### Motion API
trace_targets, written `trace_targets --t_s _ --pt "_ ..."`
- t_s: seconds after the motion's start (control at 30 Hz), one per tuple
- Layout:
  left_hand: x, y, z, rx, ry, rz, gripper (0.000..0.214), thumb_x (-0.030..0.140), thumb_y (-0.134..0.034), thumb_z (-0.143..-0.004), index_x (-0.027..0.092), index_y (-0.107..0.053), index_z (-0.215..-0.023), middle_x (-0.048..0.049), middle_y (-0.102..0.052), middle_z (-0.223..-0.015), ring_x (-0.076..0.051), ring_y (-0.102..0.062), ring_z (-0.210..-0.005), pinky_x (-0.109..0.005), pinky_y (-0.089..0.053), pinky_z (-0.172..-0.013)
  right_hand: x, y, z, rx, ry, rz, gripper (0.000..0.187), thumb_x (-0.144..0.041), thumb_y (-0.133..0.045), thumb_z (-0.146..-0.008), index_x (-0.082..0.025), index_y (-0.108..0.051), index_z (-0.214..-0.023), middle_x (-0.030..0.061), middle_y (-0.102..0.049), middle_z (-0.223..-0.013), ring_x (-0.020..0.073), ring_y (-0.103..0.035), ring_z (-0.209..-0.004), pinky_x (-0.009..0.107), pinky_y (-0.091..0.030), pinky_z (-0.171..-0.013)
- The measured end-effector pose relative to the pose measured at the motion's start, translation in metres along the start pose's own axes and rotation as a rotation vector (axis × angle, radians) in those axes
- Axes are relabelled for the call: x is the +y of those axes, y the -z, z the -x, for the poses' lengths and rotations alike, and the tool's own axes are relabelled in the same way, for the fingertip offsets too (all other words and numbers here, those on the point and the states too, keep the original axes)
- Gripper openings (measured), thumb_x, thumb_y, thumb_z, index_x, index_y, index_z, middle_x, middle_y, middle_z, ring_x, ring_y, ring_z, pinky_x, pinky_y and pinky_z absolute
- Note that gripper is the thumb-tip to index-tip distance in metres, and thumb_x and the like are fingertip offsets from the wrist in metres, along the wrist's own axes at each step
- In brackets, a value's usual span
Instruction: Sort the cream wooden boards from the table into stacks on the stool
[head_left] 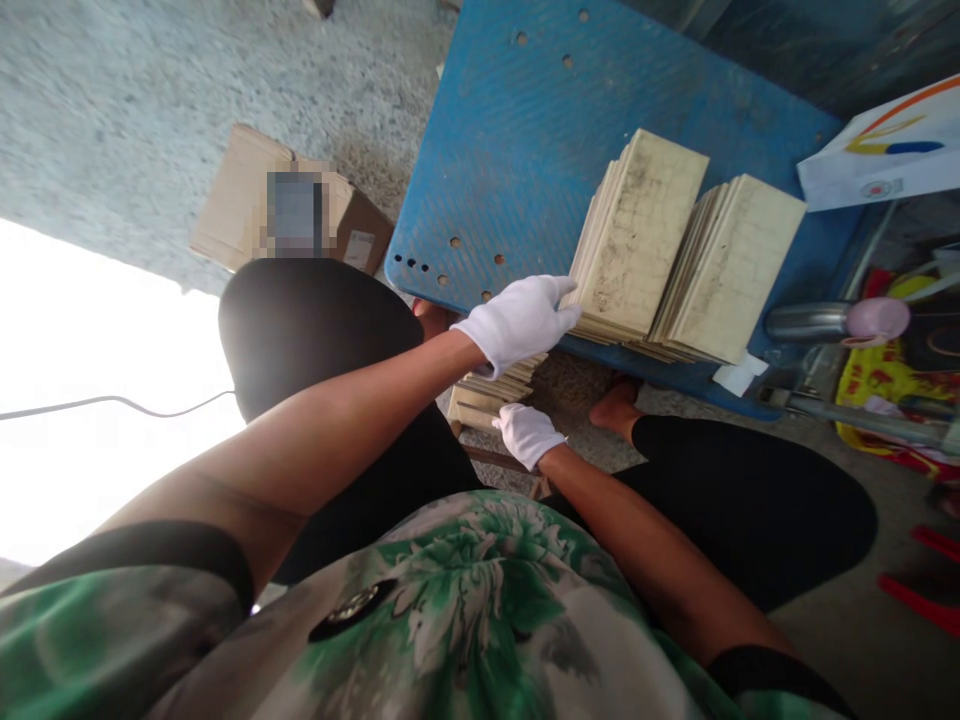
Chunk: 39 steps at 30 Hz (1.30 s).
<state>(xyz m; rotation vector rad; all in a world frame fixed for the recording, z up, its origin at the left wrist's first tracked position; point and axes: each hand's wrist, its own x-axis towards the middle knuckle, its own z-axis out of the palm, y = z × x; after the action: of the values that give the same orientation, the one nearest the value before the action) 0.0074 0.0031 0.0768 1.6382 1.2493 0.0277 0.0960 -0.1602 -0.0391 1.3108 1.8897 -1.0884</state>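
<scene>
My left hand, in a white glove, reaches the left side of a stack of cream rectangular boards on a blue platform. Its fingers are stretched and apart, with the tips against or right beside the boards' edges. A second stack of similar boards leans to the right of the first. Below my left hand, partly hidden by it, more boards sit low between my knees. My right hand, also gloved in white, is curled beside these lower boards; what its fingers hold, if anything, is hidden.
The blue platform has several round holes. A cardboard box stands on the floor at left. At right are a steel flask with a pink lid, a white bag, a paper scrap and a yellow-red bag.
</scene>
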Motion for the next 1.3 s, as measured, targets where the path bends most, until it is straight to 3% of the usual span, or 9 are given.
trace_targets --t_s 0.23,0.43,0.67,0.87,0.97,1.1,1.2,1.3 --pt "0.001 -0.001 0.001 0.002 -0.036 -0.019 0.047 0.032 -0.046 -0.09 0.013 -0.055 -0.132 -0.0089 -0.064 -0.123 -0.021 -0.056 -0.118 -0.028 -0.04 -0.102 0.002 0.01 0.004 0.004 0.023 0.004 0.036 -0.035 -0.04 -0.095 -0.008 -0.062 -0.105 0.0188 -0.069 -0.097 0.0292 -0.068 -0.092 0.035 -0.051 -0.074" --pt "0.001 -0.003 -0.001 -0.018 -0.006 -0.038 0.046 0.035 -0.046 -0.09 0.017 -0.056 -0.131 -0.0073 -0.066 -0.119 -0.022 -0.059 -0.112 -0.03 -0.041 -0.1 -0.005 -0.001 0.006 -0.039 0.061 -0.015 0.033 -0.031 -0.045 -0.093 -0.008 -0.065 -0.105 0.0204 -0.069 -0.101 0.0289 -0.067 -0.096 0.035 -0.05 -0.081" --pt "0.003 -0.006 0.0 -0.029 0.009 -0.079 0.043 0.036 -0.047 -0.09 0.02 -0.058 -0.129 -0.0052 -0.066 -0.121 -0.021 -0.058 -0.114 -0.028 -0.041 -0.099 0.015 0.002 -0.006 -0.038 -0.09 -0.088 0.032 -0.033 -0.044 -0.094 -0.012 -0.065 -0.105 0.0165 -0.069 -0.105 0.0242 -0.067 -0.098 0.029 -0.048 -0.081" --pt "0.001 -0.009 -0.004 -0.01 0.009 -0.086 0.043 0.036 -0.047 -0.09 0.019 -0.059 -0.129 -0.0054 -0.065 -0.122 -0.021 -0.059 -0.113 -0.028 -0.041 -0.1 0.012 0.009 0.0 -0.008 -0.176 -0.133 0.032 -0.033 -0.041 -0.096 -0.014 -0.063 -0.111 0.0149 -0.067 -0.112 0.022 -0.065 -0.102 0.027 -0.045 -0.081" --pt "0.0 -0.011 -0.007 0.004 -0.009 -0.087 0.043 0.034 -0.047 -0.09 0.018 -0.059 -0.128 -0.0063 -0.065 -0.122 -0.02 -0.059 -0.112 -0.027 -0.042 -0.099 0.019 0.026 0.006 0.009 -0.234 -0.135 0.035 -0.034 -0.041 -0.095 -0.013 -0.064 -0.109 0.0165 -0.068 -0.109 0.0231 -0.065 -0.1 0.028 -0.045 -0.08" --pt "0.0 -0.014 -0.012 0.027 -0.02 -0.094 0.043 0.033 -0.045 -0.091 0.015 -0.059 -0.128 -0.0088 -0.065 -0.121 -0.02 -0.06 -0.11 -0.026 -0.043 -0.097 0.046 0.071 0.029 0.071 -0.214 -0.155 0.04 -0.046 -0.041 -0.094 -0.017 -0.069 -0.092 0.0133 -0.071 -0.097 0.0235 -0.065 -0.094 0.028 -0.043 -0.077" --pt "0.003 -0.018 -0.017 0.061 -0.017 -0.109 0.044 0.032 -0.045 -0.091 0.014 -0.058 -0.128 -0.0101 -0.065 -0.122 -0.02 -0.061 -0.109 -0.027 -0.044 -0.097 0.073 0.105 0.059 0.244 -0.239 -0.219 0.04 -0.048 -0.043 -0.092 -0.018 -0.07 -0.087 0.0092 -0.072 -0.09 0.0209 -0.065 -0.087 0.027 -0.043 -0.075" --pt "0.004 -0.023 -0.023 0.091 -0.025 -0.135 0.04 0.03 -0.043 -0.091 0.016 -0.061 -0.124 -0.0096 -0.066 -0.12 -0.021 -0.061 -0.11 -0.03 -0.043 -0.099 0.098 0.127 0.088 0.515 -0.324 -0.406 0.044 -0.052 -0.042 -0.092 -0.019 -0.069 -0.103 0.0073 -0.071 -0.091 0.0192 -0.065 -0.085 0.027 -0.045 -0.075"
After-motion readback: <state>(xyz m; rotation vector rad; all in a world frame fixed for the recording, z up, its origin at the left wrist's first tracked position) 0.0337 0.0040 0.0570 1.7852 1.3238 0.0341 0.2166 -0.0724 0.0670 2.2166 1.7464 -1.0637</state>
